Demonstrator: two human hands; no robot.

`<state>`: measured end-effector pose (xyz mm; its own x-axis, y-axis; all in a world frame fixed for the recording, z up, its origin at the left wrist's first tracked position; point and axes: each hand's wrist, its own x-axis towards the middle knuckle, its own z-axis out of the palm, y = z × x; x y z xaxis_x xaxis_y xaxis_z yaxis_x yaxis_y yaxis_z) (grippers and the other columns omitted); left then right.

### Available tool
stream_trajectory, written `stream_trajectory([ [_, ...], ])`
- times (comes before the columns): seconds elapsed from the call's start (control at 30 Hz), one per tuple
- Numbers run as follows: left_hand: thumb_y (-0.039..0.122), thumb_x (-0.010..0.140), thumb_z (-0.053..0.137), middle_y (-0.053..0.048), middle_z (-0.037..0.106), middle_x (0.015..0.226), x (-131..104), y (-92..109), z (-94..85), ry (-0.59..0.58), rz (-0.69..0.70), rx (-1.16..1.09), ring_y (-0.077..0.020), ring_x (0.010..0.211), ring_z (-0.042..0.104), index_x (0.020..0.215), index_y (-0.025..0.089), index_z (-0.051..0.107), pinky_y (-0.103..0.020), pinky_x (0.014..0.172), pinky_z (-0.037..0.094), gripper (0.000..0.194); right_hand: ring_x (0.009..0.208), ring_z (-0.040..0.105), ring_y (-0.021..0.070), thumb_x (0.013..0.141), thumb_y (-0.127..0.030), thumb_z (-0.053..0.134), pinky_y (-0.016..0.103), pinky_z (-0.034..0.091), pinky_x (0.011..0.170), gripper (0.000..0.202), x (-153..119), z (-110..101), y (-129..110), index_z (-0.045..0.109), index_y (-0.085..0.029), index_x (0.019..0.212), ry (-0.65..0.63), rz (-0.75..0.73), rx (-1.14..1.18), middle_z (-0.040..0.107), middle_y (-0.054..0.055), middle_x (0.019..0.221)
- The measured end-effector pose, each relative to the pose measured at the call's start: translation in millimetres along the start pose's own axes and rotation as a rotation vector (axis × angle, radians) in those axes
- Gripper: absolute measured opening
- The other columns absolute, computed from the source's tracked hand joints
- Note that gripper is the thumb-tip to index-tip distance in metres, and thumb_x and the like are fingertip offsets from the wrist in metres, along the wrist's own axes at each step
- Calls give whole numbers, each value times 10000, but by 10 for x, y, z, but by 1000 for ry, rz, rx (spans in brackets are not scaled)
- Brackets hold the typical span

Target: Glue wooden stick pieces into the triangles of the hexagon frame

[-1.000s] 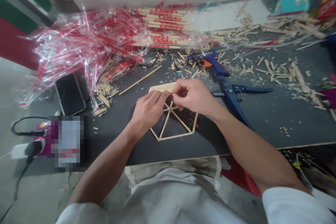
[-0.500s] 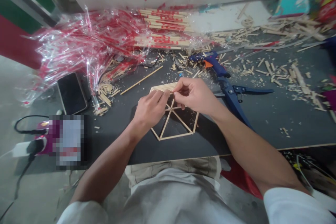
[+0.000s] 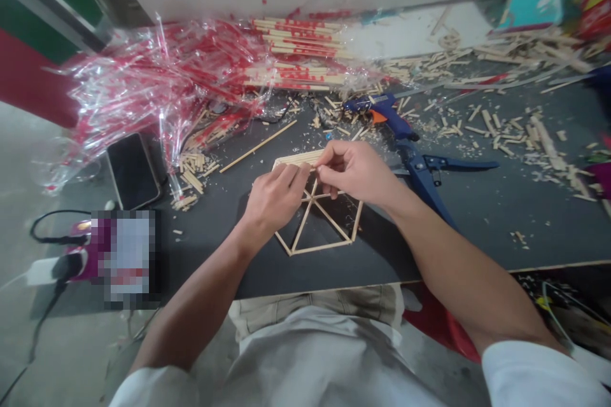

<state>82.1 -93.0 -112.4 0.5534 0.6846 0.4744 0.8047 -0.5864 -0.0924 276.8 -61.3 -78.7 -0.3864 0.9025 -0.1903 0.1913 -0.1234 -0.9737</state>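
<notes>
A many-sided frame of thin wooden sticks (image 3: 321, 246), with spokes meeting at its middle, lies on the dark tabletop. Several sticks laid side by side fill its far section (image 3: 296, 158). My left hand (image 3: 277, 197) is closed over that section's near edge, its fingertips pressed on the sticks. Beside it, my right hand (image 3: 351, 168) pinches a small wooden stick between thumb and forefinger, mostly hidden by the fingers. Both hands' fingertips almost meet above the frame. Right of my right hand are a blue glue gun (image 3: 394, 117) and blue-handled cutters (image 3: 422, 172).
Red-printed plastic wrappers (image 3: 176, 70) heap at the back left, beside bundled chopsticks (image 3: 300, 38). A loose stick (image 3: 258, 146) lies beyond my left hand. A phone (image 3: 133, 170) and a purple power strip (image 3: 79, 251) are on the left. Stick offcuts (image 3: 501, 130) litter the right.
Both hands hold nearly the same pose over the frame. The whole view has shifted very slightly; nothing is visibly taken up or let go.
</notes>
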Motion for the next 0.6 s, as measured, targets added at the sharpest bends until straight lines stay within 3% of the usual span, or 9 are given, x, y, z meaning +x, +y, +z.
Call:
stream_trajectory([
  [0.33, 119, 1063, 349, -38, 670, 769, -31, -17, 28, -7, 9, -56, -160, 708, 612, 1046, 153, 684, -270, 537, 363, 338, 480, 602, 138, 706, -209, 719, 285, 508, 512, 166, 19, -38, 47, 570, -237, 773, -33, 2, -10, 642, -45, 565],
  [0.47, 104, 1041, 354, -27, 681, 792, -36, 4, 12, -9, -35, -104, -147, 718, 631, 1076, 180, 669, -247, 571, 403, 326, 690, 697, 166, 775, -274, 749, 317, 579, 678, 172, 15, -181, 9, 685, -203, 918, -86, -71, -112, 745, 20, 781],
  [0.6, 78, 1007, 396, -22, 685, 809, -77, 4, 15, -2, -43, -169, -147, 722, 646, 1118, 181, 650, -241, 609, 450, 296, 883, 720, 209, 864, -345, 722, 372, 586, 834, 196, -40, -406, -144, 736, -203, 998, 150, -151, -310, 778, 82, 1000],
])
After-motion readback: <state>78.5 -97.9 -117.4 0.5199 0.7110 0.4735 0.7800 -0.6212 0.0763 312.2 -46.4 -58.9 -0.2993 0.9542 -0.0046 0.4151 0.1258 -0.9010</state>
